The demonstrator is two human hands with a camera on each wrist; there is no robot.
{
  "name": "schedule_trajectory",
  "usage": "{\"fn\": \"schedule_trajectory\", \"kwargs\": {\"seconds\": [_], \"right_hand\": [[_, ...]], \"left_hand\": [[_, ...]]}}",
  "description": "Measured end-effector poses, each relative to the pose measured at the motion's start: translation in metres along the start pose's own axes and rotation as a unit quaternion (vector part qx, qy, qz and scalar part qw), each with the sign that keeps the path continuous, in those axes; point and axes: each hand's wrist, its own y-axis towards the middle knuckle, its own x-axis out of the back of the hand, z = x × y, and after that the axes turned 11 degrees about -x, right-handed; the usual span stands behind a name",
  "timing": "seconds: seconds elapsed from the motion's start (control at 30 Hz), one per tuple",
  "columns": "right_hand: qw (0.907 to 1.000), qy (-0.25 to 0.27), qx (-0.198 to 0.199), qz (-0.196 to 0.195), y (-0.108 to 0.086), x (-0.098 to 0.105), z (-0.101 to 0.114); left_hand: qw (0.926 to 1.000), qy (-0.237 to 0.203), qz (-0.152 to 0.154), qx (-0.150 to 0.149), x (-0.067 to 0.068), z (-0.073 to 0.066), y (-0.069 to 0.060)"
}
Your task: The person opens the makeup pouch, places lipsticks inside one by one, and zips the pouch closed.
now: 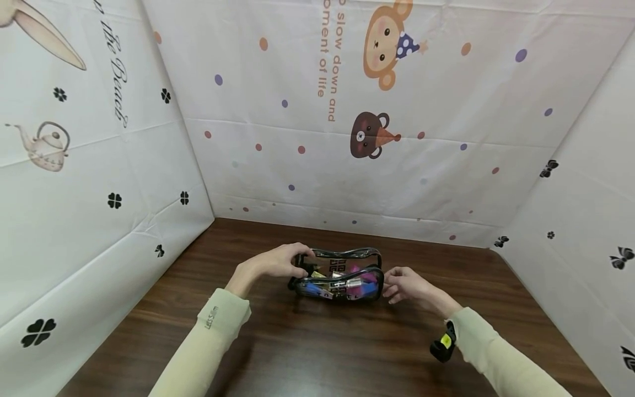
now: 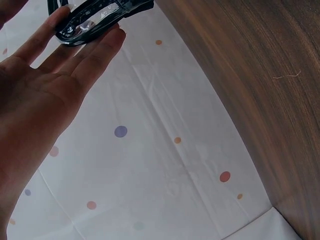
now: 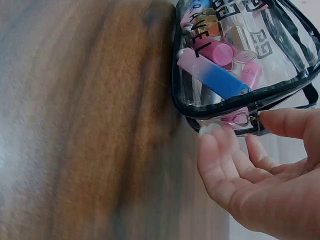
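Note:
A clear cosmetic bag (image 1: 342,278) with black piping stands on the table, small pink, blue and silver items visible inside. My left hand (image 1: 283,260) grips its left end, thumb toward the near rim and fingers over the far one. In the left wrist view, the left hand (image 2: 55,82) has its fingers against the black trim (image 2: 85,35). At the opposite end is my right hand (image 1: 408,285). Seen from the right wrist, the right hand (image 3: 255,172) has thumb and fingers apart by the zipper pull (image 3: 242,120), fingertips at the bag's end.
The bag rests on a dark wood-grain table (image 1: 327,344). White printed cloth walls (image 1: 248,176) rise behind it and on both sides. A black strap with a yellow patch (image 1: 443,342) sits at my right wrist.

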Motion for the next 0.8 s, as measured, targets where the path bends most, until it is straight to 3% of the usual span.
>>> {"fn": "schedule_trajectory", "kwargs": {"seconds": [0.23, 0.63, 0.8], "right_hand": [[0.9996, 0.023, 0.017, -0.001, -0.004, 0.0022, -0.0015], [0.9994, 0.011, 0.023, -0.025, 0.0013, -0.0004, -0.0047], [0.9979, 0.008, 0.028, -0.057, 0.0042, -0.0041, -0.0047]], "left_hand": [[1.0, 0.001, -0.001, -0.004, -0.0006, 0.0008, 0.0007], [1.0, -0.003, 0.0, -0.007, -0.001, 0.0011, 0.0012], [1.0, 0.0, 0.0, -0.007, -0.0009, 0.0011, 0.0011]]}}
